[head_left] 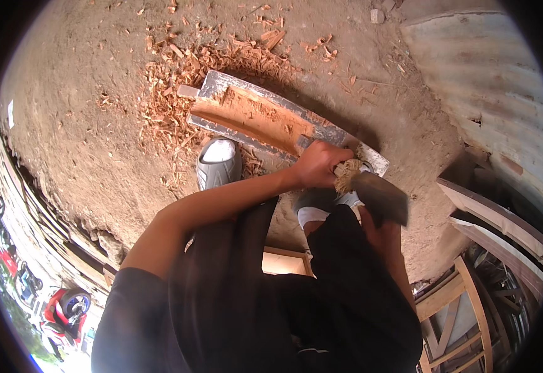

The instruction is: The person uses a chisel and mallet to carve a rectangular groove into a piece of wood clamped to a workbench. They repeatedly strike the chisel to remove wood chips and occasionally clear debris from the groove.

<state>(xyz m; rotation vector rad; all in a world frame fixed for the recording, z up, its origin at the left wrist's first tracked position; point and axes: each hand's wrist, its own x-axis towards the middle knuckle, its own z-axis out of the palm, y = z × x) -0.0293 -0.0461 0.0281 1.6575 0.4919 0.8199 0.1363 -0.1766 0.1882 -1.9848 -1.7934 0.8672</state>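
My left hand is wrapped round a chisel; its frayed, mushroomed handle end sticks out on my side of the fist. The chisel's wide grey blade reaches into the hollow of a long wooden piece with flaking grey paint on its outer faces and fresh orange-brown wood inside. My right hand is closed on a dark, block-like mallet, smeared by motion. The mallet lies just beside the chisel's handle end in the view; whether they touch I cannot tell. Its handle is mostly hidden.
Wood shavings lie in a heap around the piece's far left end. My grey slipper is close to its near side. Wooden frames and boards stand at the right, below a corrugated metal sheet. A red motorcycle stands at the lower left.
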